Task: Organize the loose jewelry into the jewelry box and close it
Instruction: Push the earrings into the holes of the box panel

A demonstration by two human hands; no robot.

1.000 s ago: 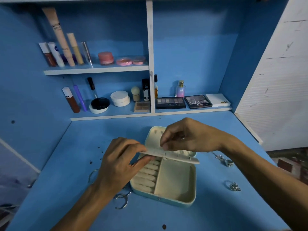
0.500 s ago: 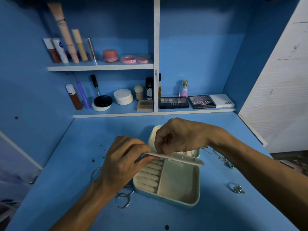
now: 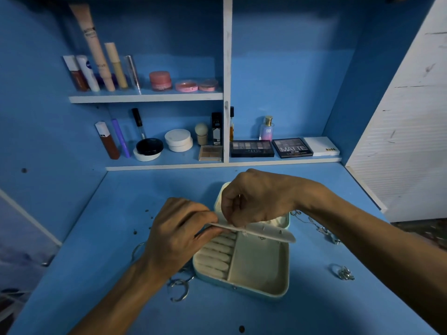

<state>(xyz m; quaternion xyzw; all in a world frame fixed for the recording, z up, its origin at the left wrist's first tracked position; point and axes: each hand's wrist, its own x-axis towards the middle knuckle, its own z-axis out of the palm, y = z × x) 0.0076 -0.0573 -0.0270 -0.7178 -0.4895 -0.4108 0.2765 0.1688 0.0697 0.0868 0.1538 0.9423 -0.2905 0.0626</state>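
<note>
An open pale jewelry box (image 3: 258,279) lies on the blue desk, with ring rolls on its left and a bare compartment on its right. A cream earring panel (image 3: 266,232) is held flat above it. My left hand (image 3: 179,235) pinches the panel's left end. My right hand (image 3: 251,201) pinches something small at the panel's top edge; what it is stays hidden by the fingers. Loose silver hoops (image 3: 180,286) lie left of the box, a ring (image 3: 342,272) to its right, and a chain (image 3: 319,228) beside my right forearm.
The box's lid (image 3: 223,194) stands open behind my hands. Two shelves at the back hold cosmetics, among them eyeshadow palettes (image 3: 292,148) and round compacts (image 3: 179,140). A white panel (image 3: 406,141) borders the desk on the right. Small dark specks dot the desk surface.
My right hand has shifted left along the panel's top edge. My left hand keeps its grip on the panel's end. The view has moved slightly.
</note>
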